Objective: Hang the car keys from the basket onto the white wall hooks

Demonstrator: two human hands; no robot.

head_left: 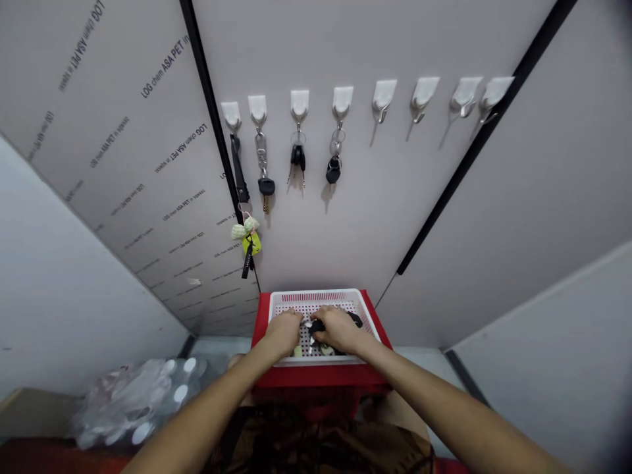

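My left hand (pixel 286 332) is inside a white plastic basket (pixel 316 361), its fingers curled and pinched together near a small metallic part; what lies between them is too small to make out. Right beside it, my right hand (pixel 338 327) is closed over a set of keys (pixel 316 328) with a black head and metal pieces. More keys and small pale tags (pixel 326 350) lie on the basket's perforated floor. A black item (pixel 355 319) shows at the right, past my right hand, partly covered by it.
The basket stands on a red stool (pixel 316 376). On the wall are several white hooks (pixel 342 100); those at left carry keys (pixel 266 187), including a bunch with a yellow-green tag (pixel 251 243); those at right, such as one bare hook (pixel 384 97), hold nothing. Wrapped bottles (pixel 143 401) lie lower left.
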